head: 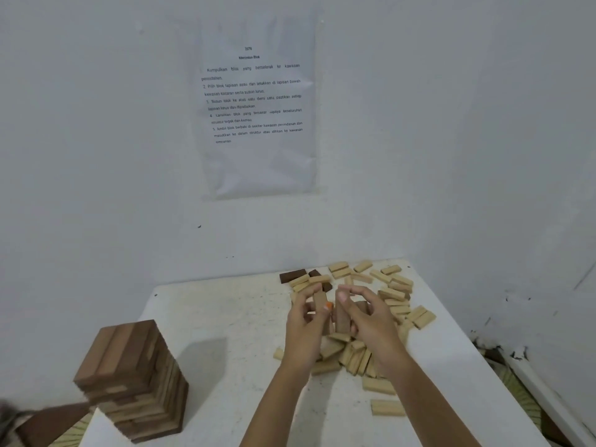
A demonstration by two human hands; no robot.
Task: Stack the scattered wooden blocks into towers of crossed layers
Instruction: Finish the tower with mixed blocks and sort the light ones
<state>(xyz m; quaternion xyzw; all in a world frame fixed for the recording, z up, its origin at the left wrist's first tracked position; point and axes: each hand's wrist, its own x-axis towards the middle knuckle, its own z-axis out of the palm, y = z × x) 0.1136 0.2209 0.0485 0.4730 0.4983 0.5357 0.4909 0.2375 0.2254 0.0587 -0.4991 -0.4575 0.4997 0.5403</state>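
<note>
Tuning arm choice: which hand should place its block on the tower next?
Probably left. The left hand grips a block and is on the tower side; the right hand would have to reach across it.

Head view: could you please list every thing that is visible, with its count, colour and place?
tall tower of crossed wooden blocks: one, brown, table's near left corner
loose pale wooden blocks: many, light tan, scattered over the table's right half
dark wooden blocks: a few, dark brown, far table edge
white table: one, against the wall
printed paper sheet: one, white, on the wall
left hand: grips an upright tan block above the pile
right hand: grips a second upright block beside it
</note>
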